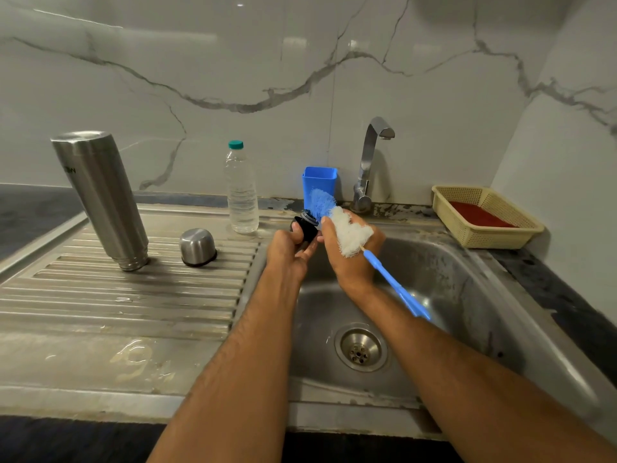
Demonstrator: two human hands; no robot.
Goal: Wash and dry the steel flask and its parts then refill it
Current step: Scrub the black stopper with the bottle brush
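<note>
**Black stopper gets its scrub over the basin**

Black plastic flask stopper with a steel-ringed neck point(305, 228) sits gripped in the left hand point(287, 250), fingers curled round its body. The right hand point(347, 252) holds a blue-handled bottle brush with blue and white bristles point(337, 225) up near the bristle head, whose blue tip touches the stopper's neck. Both hands hover above the stainless steel sink point(450, 295).

To do this step well, I judge the stopper should be turned slowly against the bristles so the threads and seal ring get worked all round, keeping it over the basin so drips fall in.

Well left of the left hand, the tall brushed-steel flask body point(100, 198) stands mouth-down on the ribbed draining table point(133, 302), with the small steel cup lid point(197, 247) inverted between it and the hands. A clear plastic water bottle with a green cap point(241, 192) stands just beyond the left hand, likely for refilling.
</note>
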